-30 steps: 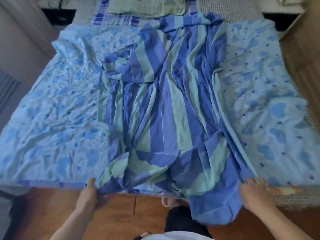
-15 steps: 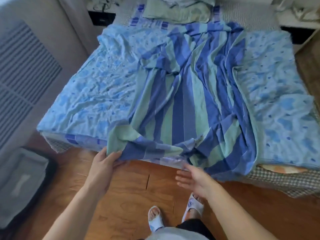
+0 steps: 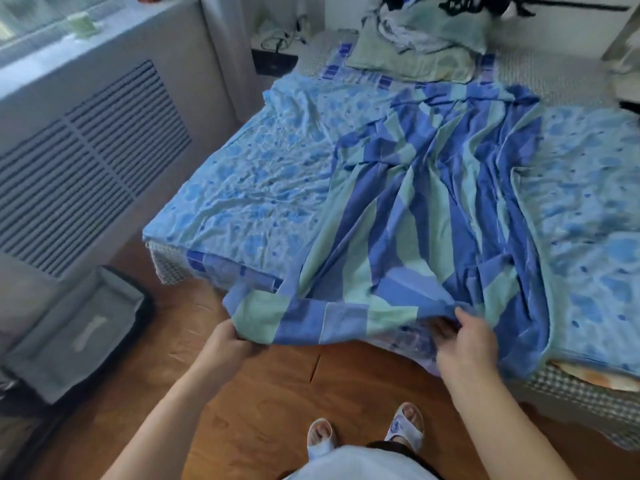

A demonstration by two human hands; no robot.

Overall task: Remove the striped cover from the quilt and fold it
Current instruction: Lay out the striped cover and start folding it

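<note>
From my head camera, a good deal is lying out of sight. The far end of the striped cover [image 3: 433,209] is running up under a heap of pale green bedding [image 3: 415,46] at the head of the bed, and that heap is blurring into dark shapes I cannot make out. The quilt [image 3: 249,188], pale blue with darker blotches, is being cut off at the right edge of the picture. My left hand [image 3: 227,344] is gripping the cover's near left corner, fingers tucked under the cloth and hidden. My right hand [image 3: 464,336] is closing on the bunched hem further right, thumb on top, fingertips buried in the folds.

The cover is lying down the middle of the quilt, its near hem hanging past the foot of the bed over the wooden floor [image 3: 263,393], where I am standing in white slippers [image 3: 320,441]. Open floor is stretching to my left as far as a grey storage case [image 3: 79,327] beneath the slatted radiator panel [image 3: 86,161].

Half a second ago my right hand was hovering open just short of the hem; now it is grasping it, and the hem between my hands is drawn straighter. My left hand is still holding its corner.
</note>
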